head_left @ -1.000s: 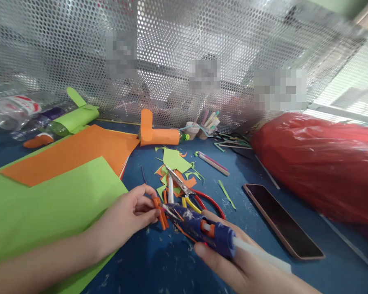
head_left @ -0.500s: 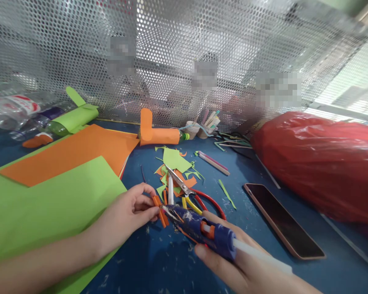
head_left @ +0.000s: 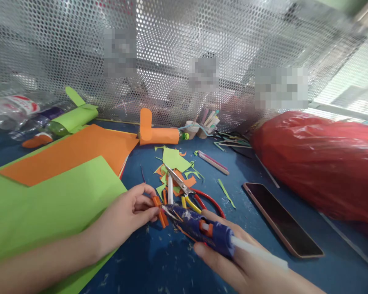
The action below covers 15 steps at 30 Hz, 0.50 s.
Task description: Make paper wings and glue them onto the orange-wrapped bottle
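My left hand (head_left: 127,216) pinches a small orange paper strip piece (head_left: 160,209) just above the blue table. My right hand (head_left: 242,265) grips a blue glue gun (head_left: 202,228) with a white glue stick out its back; the nozzle touches the orange piece. Right behind lie scissors (head_left: 187,192) with red and yellow handles, on a heap of green and orange paper scraps (head_left: 174,163).
Big green sheet (head_left: 43,208) and orange sheet (head_left: 73,153) lie at left. An orange-wrapped bottle (head_left: 159,134), a green-wrapped bottle (head_left: 70,118), a cup of sticks (head_left: 193,130), a phone (head_left: 282,220) and a red plastic bag (head_left: 322,163) stand before a perforated metal screen.
The glue gun nozzle stays at the orange piece; both hands have barely shifted.
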Available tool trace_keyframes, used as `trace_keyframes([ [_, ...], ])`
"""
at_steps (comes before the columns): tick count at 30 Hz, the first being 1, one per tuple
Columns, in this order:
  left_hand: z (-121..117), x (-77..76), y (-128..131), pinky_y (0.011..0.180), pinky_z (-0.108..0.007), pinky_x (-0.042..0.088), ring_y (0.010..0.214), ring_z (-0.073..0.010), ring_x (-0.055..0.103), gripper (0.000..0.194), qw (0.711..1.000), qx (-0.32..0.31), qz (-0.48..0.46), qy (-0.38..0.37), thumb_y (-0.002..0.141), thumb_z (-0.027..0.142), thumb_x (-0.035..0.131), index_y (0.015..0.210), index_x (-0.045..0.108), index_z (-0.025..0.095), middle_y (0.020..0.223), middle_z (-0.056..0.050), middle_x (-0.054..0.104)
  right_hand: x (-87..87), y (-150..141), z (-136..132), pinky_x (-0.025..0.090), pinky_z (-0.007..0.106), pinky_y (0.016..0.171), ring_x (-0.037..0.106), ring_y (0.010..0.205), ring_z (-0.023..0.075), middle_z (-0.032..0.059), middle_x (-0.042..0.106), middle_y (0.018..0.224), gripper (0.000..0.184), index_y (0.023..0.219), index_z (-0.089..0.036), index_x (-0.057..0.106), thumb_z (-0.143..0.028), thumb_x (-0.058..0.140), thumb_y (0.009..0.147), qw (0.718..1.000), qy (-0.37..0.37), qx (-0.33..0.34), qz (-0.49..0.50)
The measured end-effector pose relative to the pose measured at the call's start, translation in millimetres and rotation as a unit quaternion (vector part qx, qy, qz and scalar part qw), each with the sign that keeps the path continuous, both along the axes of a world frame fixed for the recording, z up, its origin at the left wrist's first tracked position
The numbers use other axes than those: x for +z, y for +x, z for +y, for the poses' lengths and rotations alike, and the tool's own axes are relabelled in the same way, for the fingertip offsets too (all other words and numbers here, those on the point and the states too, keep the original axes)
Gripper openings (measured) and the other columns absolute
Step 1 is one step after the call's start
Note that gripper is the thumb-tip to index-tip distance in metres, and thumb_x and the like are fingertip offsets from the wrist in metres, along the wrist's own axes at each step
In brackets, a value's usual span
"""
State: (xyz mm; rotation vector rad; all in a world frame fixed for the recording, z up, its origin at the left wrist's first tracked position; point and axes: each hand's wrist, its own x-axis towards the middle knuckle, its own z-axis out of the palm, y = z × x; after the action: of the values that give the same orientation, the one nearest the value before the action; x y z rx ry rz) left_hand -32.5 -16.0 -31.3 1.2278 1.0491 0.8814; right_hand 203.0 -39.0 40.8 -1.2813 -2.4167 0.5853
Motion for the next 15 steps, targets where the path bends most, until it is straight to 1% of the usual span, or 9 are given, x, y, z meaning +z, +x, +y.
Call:
trace_keyframes([
  [2,1.0,1.6,0.3,0.075,-0.027,0.051,0.079,-0.0156,0.069,0.019,1.000,0.011,-0.004,0.000,0.088,0.027,0.062,0.100,0.048,0.024,0.080,0.003,0.072,1.6,-1.5,0.7,0.060,0.026,0.062,0.073,0.077,0.0224,0.0031,0.076,0.090,0.023,0.098,-0.026,0.070,-0.040,0.053,0.091,1.000,-0.003,0.011,0.010],
  [4,2.1,3.0,1.0,0.075,-0.027,0.051,0.079,-0.0149,0.069,0.020,1.000,0.026,-0.012,0.000,0.087,0.025,0.063,0.100,0.048,0.023,0.080,0.003,0.073,1.1,-1.7,1.9,0.058,0.026,0.058,0.071,0.070,0.0207,0.0020,0.074,0.083,0.020,0.095,-0.026,0.069,-0.038,0.052,0.092,1.000,-0.004,0.015,0.018],
  [9,3.2,4.9,2.3,0.076,-0.027,0.053,0.078,-0.0147,0.071,0.021,0.998,0.049,-0.037,-0.007,0.085,0.023,0.064,0.098,0.048,0.022,0.082,0.002,0.075,-6.4,1.1,7.7,0.052,0.023,0.049,0.063,0.054,0.0156,-0.0004,0.069,0.071,0.016,0.087,-0.026,0.065,-0.037,0.054,0.092,0.998,-0.019,0.045,0.033],
  [12,3.3,5.1,1.9,0.077,-0.028,0.054,0.077,-0.0148,0.072,0.022,0.997,0.059,-0.039,-0.010,0.083,0.022,0.065,0.098,0.049,0.022,0.083,0.001,0.076,-7.5,2.2,7.5,0.050,0.024,0.047,0.062,0.053,0.0154,-0.0001,0.068,0.070,0.017,0.087,-0.025,0.065,-0.036,0.054,0.092,0.998,-0.015,0.046,0.033],
  [15,3.8,4.7,1.0,0.076,-0.028,0.054,0.076,-0.0154,0.072,0.023,0.997,0.068,-0.036,-0.007,0.083,0.022,0.066,0.099,0.050,0.022,0.082,0.001,0.075,-3.7,1.8,2.9,0.052,0.025,0.051,0.065,0.056,0.0175,0.0009,0.069,0.073,0.016,0.092,-0.025,0.065,-0.036,0.054,0.092,0.999,-0.001,0.034,0.037],
])
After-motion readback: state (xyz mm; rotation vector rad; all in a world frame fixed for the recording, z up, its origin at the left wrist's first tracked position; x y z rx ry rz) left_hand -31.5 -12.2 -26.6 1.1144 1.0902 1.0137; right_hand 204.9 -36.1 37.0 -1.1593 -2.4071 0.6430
